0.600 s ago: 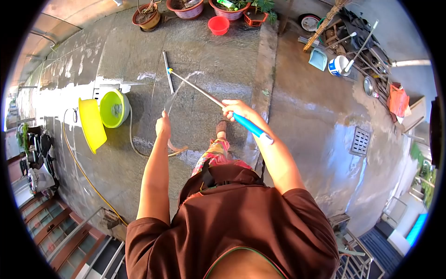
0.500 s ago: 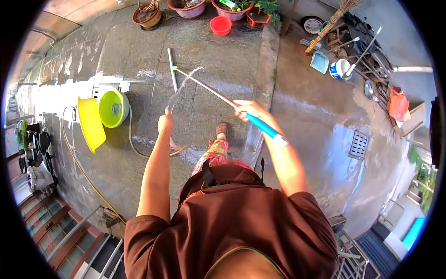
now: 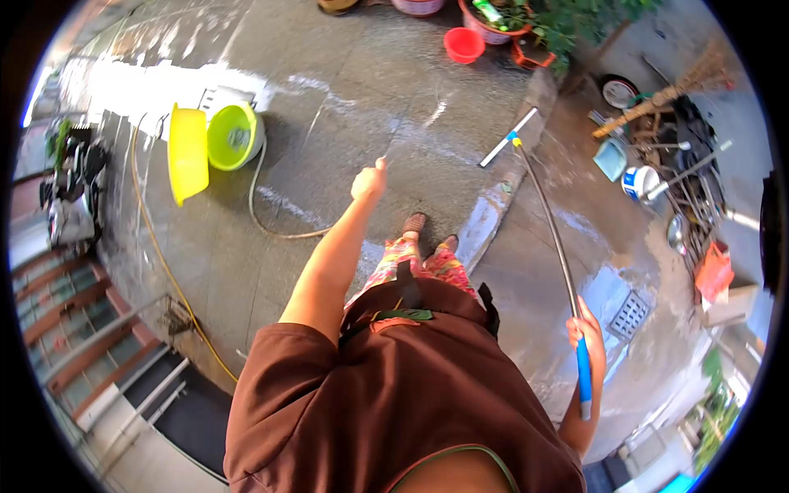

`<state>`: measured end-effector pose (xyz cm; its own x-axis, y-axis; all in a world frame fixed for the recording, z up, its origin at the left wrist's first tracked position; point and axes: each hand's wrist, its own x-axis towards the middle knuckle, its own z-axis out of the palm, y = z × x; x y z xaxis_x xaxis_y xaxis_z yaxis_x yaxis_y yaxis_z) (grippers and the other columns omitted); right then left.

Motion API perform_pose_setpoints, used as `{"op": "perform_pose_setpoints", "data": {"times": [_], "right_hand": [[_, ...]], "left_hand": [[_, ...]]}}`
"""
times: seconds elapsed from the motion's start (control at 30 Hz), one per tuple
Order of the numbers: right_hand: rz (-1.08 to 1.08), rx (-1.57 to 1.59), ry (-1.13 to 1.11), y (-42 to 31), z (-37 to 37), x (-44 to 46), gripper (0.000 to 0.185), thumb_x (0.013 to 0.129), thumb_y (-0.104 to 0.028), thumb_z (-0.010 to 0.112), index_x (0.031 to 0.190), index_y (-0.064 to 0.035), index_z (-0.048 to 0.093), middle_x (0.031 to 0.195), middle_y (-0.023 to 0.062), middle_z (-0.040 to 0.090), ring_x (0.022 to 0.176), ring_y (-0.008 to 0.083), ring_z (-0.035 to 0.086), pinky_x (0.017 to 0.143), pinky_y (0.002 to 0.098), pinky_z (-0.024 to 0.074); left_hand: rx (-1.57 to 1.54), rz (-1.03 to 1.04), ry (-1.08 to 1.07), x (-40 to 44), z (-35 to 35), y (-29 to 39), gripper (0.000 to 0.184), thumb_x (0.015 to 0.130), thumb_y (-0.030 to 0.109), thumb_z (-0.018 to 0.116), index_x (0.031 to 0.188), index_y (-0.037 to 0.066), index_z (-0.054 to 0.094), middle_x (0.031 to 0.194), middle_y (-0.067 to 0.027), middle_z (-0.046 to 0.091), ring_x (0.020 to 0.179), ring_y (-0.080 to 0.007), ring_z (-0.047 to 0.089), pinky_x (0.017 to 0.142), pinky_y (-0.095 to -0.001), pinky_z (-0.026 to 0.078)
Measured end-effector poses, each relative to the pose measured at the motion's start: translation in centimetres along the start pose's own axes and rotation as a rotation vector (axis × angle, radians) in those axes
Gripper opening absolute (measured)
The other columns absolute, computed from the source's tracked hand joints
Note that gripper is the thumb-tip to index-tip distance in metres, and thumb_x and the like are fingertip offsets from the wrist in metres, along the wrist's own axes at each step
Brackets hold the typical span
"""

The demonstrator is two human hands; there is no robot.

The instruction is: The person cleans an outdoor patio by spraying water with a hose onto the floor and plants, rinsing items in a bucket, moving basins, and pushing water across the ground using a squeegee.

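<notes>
My right hand (image 3: 585, 325) is wrapped round the long pole of a floor squeegee (image 3: 555, 214), just above its blue grip. The squeegee's blade (image 3: 508, 138) rests on the wet ground beside the raised concrete edge. In front of my body my left hand (image 3: 369, 182) is closed on the end of a hose (image 3: 304, 236), with a thin stream of water at its tip. Part of the hose is hidden behind my left forearm. It curves back to a green bucket (image 3: 233, 138), beside a tilted yellow basin (image 3: 188, 154).
A red bowl (image 3: 464, 45) stands near potted plants at the top. To the right are a straw broom (image 3: 657, 99), a dustpan (image 3: 610, 159), a white bucket (image 3: 640, 183) and a drain grate (image 3: 629, 315). A yellow hose (image 3: 168, 271) runs along the left.
The squeegee has swung right, and my right hand has moved right and down with it. My left hand has moved right and slightly up. The whole view has shifted, and both feet now show.
</notes>
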<state>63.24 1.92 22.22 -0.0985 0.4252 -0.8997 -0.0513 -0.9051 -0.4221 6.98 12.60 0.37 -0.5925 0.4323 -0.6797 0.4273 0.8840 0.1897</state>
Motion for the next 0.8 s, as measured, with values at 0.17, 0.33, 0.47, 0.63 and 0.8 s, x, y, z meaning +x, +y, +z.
{"op": "perform_pose_setpoints", "data": {"times": [0.17, 0.33, 0.47, 0.63, 0.8], "right_hand": [[0.091, -0.110, -0.161, -4.4, 4.9, -3.3, 0.071, 0.083, 0.000, 0.045, 0.144, -0.0215, 0.016, 0.068, 0.0024, 0.045, 0.045, 0.0054, 0.038, 0.038, 0.0215, 0.0348], [0.126, -0.175, -0.492, -5.7, 12.6, 5.9, 0.066, 0.085, -0.002, 0.047, 0.142, -0.0172, 0.019, 0.064, 0.0012, 0.043, 0.044, 0.0059, 0.037, 0.037, 0.0213, 0.0313], [-0.026, -0.219, -0.723, -3.4, 19.4, 19.6, 0.059, 0.086, -0.005, 0.049, 0.140, -0.0079, 0.026, 0.064, 0.0020, 0.046, 0.045, 0.0070, 0.040, 0.036, 0.0207, 0.0299], [0.012, -0.197, -0.668, -4.7, 22.5, 25.5, 0.059, 0.083, -0.006, 0.053, 0.137, -0.0054, 0.031, 0.073, 0.0058, 0.054, 0.051, 0.0079, 0.046, 0.042, 0.0207, 0.0373], [0.013, -0.009, -0.587, -4.8, 10.1, 23.3, 0.055, 0.087, -0.008, 0.052, 0.137, -0.0081, 0.031, 0.077, 0.0074, 0.055, 0.050, 0.0054, 0.045, 0.039, 0.0174, 0.0368]], "left_hand": [[-0.067, -0.087, 0.026, -2.3, 0.2, -2.9, 0.071, 0.088, 0.057, 0.028, 0.102, -0.003, 0.063, 0.106, -0.0234, 0.060, 0.105, -0.0354, 0.056, 0.090, -0.0434, 0.043], [-0.180, -0.178, 0.122, -1.3, 1.2, -8.6, 0.073, 0.087, 0.057, 0.030, 0.100, -0.008, 0.061, 0.101, -0.0270, 0.060, 0.103, -0.0382, 0.056, 0.088, -0.0430, 0.042], [-0.215, -0.181, 0.190, -2.9, 2.4, -11.3, 0.076, 0.084, 0.061, 0.033, 0.092, -0.009, 0.062, 0.087, -0.0262, 0.063, 0.089, -0.0384, 0.061, 0.078, -0.0437, 0.044], [-0.202, -0.224, 0.028, -6.0, 1.7, -8.2, 0.073, 0.088, 0.058, 0.029, 0.095, -0.006, 0.064, 0.093, -0.0271, 0.062, 0.095, -0.0386, 0.060, 0.081, -0.0448, 0.044], [-0.024, -0.029, 0.018, -5.7, 5.1, -3.7, 0.074, 0.088, 0.058, 0.027, 0.098, -0.006, 0.063, 0.098, -0.0261, 0.062, 0.099, -0.0382, 0.058, 0.085, -0.0441, 0.044]]}}
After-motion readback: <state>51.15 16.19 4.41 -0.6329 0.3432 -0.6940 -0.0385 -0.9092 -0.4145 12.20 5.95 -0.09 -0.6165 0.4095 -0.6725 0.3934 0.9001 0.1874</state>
